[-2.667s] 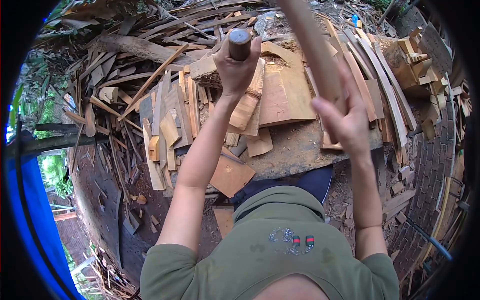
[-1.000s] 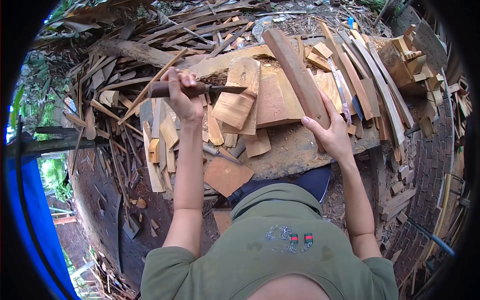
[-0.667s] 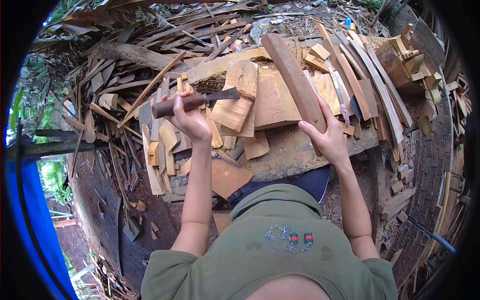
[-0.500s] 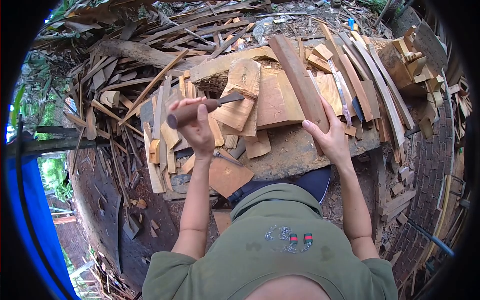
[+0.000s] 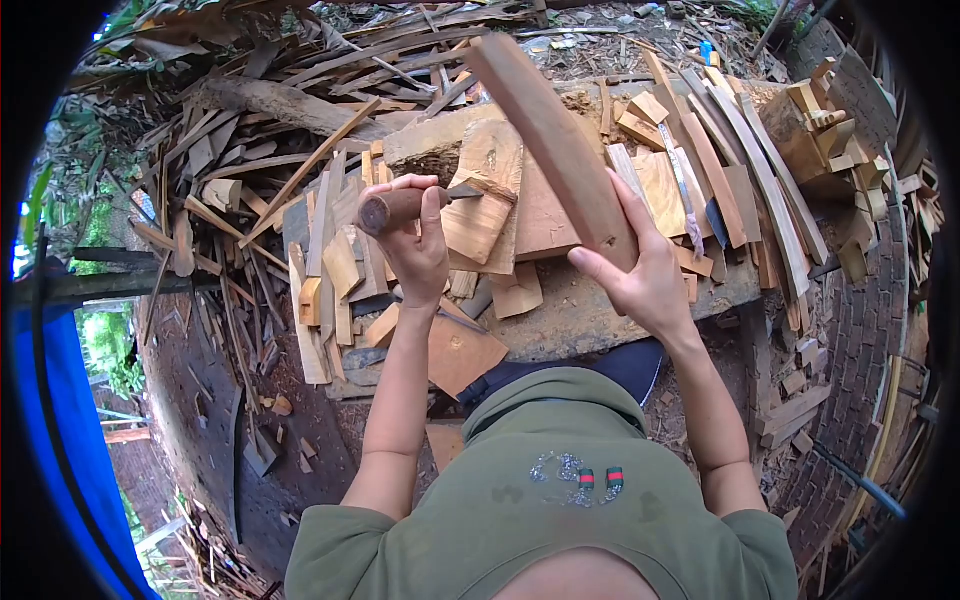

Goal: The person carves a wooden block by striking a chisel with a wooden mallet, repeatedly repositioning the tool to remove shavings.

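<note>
My left hand [image 5: 424, 250] is wrapped round the thick brown handle of a chisel [image 5: 392, 210]. Its blade points right, with the tip at the notch in a light wooden piece [image 5: 487, 192] that lies on the block stack. In my right hand [image 5: 648, 278] is a long, squared wooden bar [image 5: 555, 145], gripped near its lower end. The bar slants up and to the left, above a large reddish wooden block [image 5: 545, 215]. Fingers of both hands are closed.
Offcuts lie along the left of the workbench [image 5: 590, 325], near a square board [image 5: 462, 350] at its front edge. Long strips [image 5: 712, 180] and a tape measure [image 5: 682, 175] are on the right. Scrap wood [image 5: 290, 110] is piled behind, and a blue sheet [image 5: 70, 450] hangs far left.
The wooden bar has swung up and to the left in my right hand, away from the bench. My left hand has shifted slightly right and up with the chisel.
</note>
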Tool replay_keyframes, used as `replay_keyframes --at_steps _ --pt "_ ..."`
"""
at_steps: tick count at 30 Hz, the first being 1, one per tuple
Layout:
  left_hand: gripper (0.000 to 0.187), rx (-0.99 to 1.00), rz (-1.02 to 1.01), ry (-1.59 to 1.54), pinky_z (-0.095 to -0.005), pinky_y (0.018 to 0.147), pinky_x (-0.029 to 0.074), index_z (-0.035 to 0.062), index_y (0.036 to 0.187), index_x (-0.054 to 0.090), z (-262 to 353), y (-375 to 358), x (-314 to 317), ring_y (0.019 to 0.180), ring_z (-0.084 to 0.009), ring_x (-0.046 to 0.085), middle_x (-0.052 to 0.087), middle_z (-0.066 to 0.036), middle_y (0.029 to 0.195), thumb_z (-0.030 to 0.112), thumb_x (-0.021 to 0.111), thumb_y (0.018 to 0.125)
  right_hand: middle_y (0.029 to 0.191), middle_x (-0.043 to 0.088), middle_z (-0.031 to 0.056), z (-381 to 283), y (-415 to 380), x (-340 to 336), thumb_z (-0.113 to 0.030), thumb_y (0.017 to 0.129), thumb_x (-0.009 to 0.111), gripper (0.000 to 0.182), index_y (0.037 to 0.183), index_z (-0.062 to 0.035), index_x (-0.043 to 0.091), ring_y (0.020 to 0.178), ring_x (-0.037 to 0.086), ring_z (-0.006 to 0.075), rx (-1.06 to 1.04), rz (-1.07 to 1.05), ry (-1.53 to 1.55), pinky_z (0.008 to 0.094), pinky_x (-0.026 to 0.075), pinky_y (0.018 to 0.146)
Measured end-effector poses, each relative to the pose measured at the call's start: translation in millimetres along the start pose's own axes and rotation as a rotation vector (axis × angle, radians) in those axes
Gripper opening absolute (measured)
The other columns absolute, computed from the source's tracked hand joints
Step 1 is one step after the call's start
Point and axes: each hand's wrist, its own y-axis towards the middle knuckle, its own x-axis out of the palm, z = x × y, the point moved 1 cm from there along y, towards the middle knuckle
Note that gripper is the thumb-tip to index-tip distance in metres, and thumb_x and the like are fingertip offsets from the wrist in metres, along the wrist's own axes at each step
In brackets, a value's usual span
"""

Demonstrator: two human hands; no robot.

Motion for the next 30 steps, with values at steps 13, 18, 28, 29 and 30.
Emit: replay_keyframes --at_steps 13,18,28,29,30 --pt "0.034 -0.28 0.082 0.053 -0.0328 0.097 0.046 0.0033 0.119 0.038 -3.4 -17.7 -8.8 0.104 -0.0181 0.059 0.06 -0.007 0.105 0.011 0.062 0.096 0.053 0.053 0.0044 -84.2 8.0 21.9 -0.03 0.076 0.076 0.073 0.143 -0.015 0.051 0.04 0.054 0.0163 -0.622 -0.176 -0.32 0.0331 0.043 0.039" --pt "0.041 0.065 0.145 -0.088 -0.0329 0.091 0.048 0.0099 0.119 0.042 -0.6 -31.1 23.6 0.097 -0.016 0.059 0.06 -0.011 0.104 -0.005 0.066 0.09 0.053 0.05 0.0025 -75.5 6.0 28.3 -0.03 0.075 0.078 0.074 0.143 -0.0161 0.051 0.041 0.053 0.0144 -0.69 -0.211 -0.305 0.0316 0.042 0.039" --pt "0.038 -0.112 0.017 -0.033 -0.0367 0.102 0.044 0.007 0.124 0.03 8.8 -34.2 5.8 0.106 -0.0203 0.057 0.056 -0.012 0.112 0.003 0.057 0.097 0.053 0.051 0.0033 -69.3 6.3 24.7 -0.031 0.077 0.076 0.073 0.144 -0.0176 0.05 0.039 0.05 0.0139 -0.588 -0.2 -0.431 0.0311 0.042 0.038" --pt "0.038 -0.108 0.016 -0.038 -0.0367 0.102 0.044 0.007 0.124 0.03 5.4 -31.1 8.5 0.106 -0.0203 0.057 0.056 -0.012 0.112 0.003 0.057 0.097 0.053 0.051 0.0033 -73.4 2.6 22.1 -0.031 0.077 0.076 0.073 0.144 -0.0176 0.05 0.039 0.05 0.0139 -0.589 -0.196 -0.436 0.0311 0.042 0.038" --pt "0.037 -0.05 0.084 -0.018 -0.037 0.102 0.044 0.0068 0.126 0.031 6.9 -27.9 12.1 0.107 -0.0207 0.057 0.056 -0.013 0.114 0.01 0.056 0.099 0.053 0.052 0.0044 -78.3 -3.8 19.3 -0.031 0.077 0.076 0.075 0.145 -0.0182 0.049 0.039 0.052 0.0158 -0.64 -0.185 -0.378 0.0321 0.043 0.038"
